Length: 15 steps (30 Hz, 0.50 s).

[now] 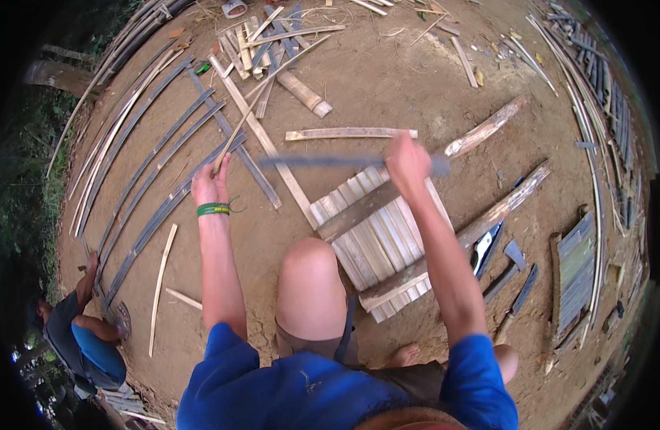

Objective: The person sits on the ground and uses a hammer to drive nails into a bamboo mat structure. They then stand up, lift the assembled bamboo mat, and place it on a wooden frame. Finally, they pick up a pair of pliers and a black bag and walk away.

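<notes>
My left hand (211,179) is closed round the lower end of a long thin bamboo strip (238,129), which slants up and away to the right. A green band circles that wrist. My right hand (407,163) is a fist round a long flat dark grey piece (323,162), held roughly level and smeared by motion; its exact kind cannot be told. Below the right forearm lies a panel of pale bamboo slats (369,251), crossed by a dark flat strip (362,211). A light bamboo piece (344,133) rests on the ground just beyond the right hand.
Dark bamboo strips (154,175) curve along the left, near another crouching person (82,330). Cut pieces (262,46) are heaped ahead. Right of the panel are a log (513,197), a hatchet (513,258), a large knife (520,297) and another slatted panel (576,265).
</notes>
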Each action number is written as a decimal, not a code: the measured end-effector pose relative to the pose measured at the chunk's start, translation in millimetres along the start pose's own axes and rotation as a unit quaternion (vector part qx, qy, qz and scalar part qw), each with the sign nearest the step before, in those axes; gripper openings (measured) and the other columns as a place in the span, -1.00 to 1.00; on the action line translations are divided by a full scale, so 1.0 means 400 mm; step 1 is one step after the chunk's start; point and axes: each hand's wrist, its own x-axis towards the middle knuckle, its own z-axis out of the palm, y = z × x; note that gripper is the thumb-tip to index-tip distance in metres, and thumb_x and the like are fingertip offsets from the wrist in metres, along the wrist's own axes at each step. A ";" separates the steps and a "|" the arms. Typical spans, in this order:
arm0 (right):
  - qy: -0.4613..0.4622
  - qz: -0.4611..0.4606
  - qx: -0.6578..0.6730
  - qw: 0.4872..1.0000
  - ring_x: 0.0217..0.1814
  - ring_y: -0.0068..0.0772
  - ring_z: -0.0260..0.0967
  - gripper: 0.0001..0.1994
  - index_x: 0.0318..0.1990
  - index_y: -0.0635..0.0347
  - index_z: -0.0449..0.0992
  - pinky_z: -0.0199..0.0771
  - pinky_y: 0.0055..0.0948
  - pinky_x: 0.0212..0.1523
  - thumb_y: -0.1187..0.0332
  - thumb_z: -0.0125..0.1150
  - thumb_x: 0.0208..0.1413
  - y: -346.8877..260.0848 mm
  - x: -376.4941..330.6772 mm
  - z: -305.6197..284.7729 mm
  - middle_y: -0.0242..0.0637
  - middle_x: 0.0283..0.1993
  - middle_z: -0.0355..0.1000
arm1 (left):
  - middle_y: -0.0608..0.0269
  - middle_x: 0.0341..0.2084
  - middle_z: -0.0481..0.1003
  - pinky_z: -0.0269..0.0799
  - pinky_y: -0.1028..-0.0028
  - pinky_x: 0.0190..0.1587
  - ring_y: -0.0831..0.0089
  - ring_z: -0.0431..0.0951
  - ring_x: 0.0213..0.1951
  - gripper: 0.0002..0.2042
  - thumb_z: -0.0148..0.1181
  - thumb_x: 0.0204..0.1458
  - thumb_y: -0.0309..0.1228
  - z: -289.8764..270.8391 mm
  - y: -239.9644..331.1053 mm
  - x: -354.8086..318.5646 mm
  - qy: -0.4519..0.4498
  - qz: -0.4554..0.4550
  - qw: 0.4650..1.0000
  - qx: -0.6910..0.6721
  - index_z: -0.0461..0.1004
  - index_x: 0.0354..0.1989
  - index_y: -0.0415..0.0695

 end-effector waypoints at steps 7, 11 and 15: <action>0.017 -0.190 0.335 0.923 -0.10 0.00 0.39 -0.75 -0.31 0.28 0.53 0.37 -0.09 -0.05 0.25 0.07 0.22 -0.334 0.137 -0.190 -0.05 -0.21 0.45 | -0.49 -0.06 0.40 0.59 0.10 0.07 -0.23 0.50 0.02 -0.79 -0.08 0.05 -0.78 0.025 0.291 -0.290 -0.019 0.046 0.992 0.112 0.13 -0.50 -0.22; 0.029 -0.192 0.458 0.868 0.08 0.02 0.38 -0.75 -0.29 0.25 0.56 0.28 -0.07 0.17 0.26 0.06 0.24 -0.208 0.010 -0.220 -0.06 -0.04 0.47 | -0.55 0.06 0.31 0.59 0.27 0.04 -0.17 0.52 0.01 -0.82 -0.06 0.06 -0.74 0.094 0.410 -0.435 -0.161 -0.023 0.973 0.165 0.13 -0.44 -0.19; 0.252 -0.171 0.323 0.896 0.21 -0.03 0.34 -0.77 -0.19 0.16 0.55 0.11 -0.02 0.33 0.23 0.04 0.26 -0.032 -0.051 -0.279 -0.12 0.03 0.48 | -0.40 -0.02 0.40 0.61 0.32 -0.01 -0.07 0.56 -0.03 -0.87 -0.04 0.07 -0.71 0.188 0.363 -0.538 -0.312 -0.231 0.905 0.173 0.18 -0.38 -0.22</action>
